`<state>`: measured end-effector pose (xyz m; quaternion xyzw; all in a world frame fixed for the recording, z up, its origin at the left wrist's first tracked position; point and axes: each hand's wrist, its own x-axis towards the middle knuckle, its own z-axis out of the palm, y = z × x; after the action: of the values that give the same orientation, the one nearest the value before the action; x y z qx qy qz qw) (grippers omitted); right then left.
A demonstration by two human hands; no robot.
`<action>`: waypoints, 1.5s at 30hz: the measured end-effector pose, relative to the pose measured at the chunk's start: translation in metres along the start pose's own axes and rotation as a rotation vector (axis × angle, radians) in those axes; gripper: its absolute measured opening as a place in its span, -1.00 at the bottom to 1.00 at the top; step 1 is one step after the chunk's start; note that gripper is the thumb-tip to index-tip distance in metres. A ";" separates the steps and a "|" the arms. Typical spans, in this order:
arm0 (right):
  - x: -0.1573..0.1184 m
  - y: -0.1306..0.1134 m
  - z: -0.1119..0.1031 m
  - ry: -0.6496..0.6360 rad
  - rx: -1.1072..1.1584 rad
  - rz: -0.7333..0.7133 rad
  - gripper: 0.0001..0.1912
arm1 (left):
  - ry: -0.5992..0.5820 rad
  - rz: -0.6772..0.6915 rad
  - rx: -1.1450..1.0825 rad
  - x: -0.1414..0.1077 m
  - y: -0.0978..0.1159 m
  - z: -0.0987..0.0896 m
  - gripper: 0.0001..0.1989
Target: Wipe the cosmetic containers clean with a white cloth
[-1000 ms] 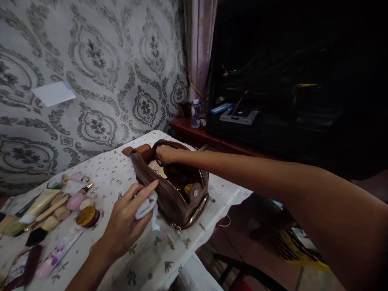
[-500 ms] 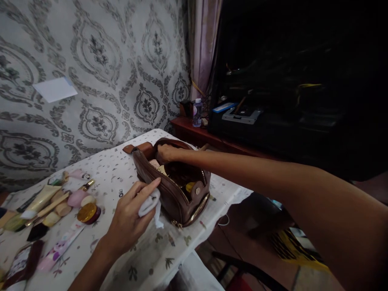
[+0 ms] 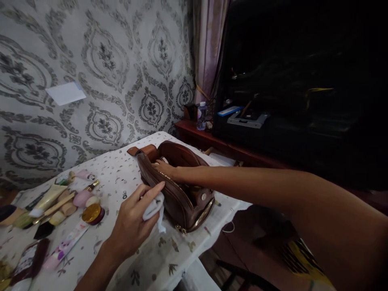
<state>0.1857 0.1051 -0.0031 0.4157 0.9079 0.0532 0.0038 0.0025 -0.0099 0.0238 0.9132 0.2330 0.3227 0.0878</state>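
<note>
Clasps a white cloth (image 3: 153, 207) in the left hand (image 3: 135, 216), just beside the open brown bag (image 3: 176, 204). Reaches inside with the right hand (image 3: 166, 169), too hidden to tell whether empty or grasping. Appears partway along, with cosmetics (image 3: 91, 213) outside, left of the cloth-holding grip, and a pale item (image 3: 164, 160) within, beyond the right hand.

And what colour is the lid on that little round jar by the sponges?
The jar's lid is shiny gold, seen best in the head view.
</note>
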 end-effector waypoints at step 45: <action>-0.027 0.027 -0.040 -0.110 0.304 0.691 -0.62 | 0.072 -0.026 -0.087 -0.001 0.002 0.005 -0.53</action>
<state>0.2220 0.0986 0.0388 0.6955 0.7101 -0.1064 -0.0274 0.0052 -0.0120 0.0202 0.8933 0.2336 0.3638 0.1232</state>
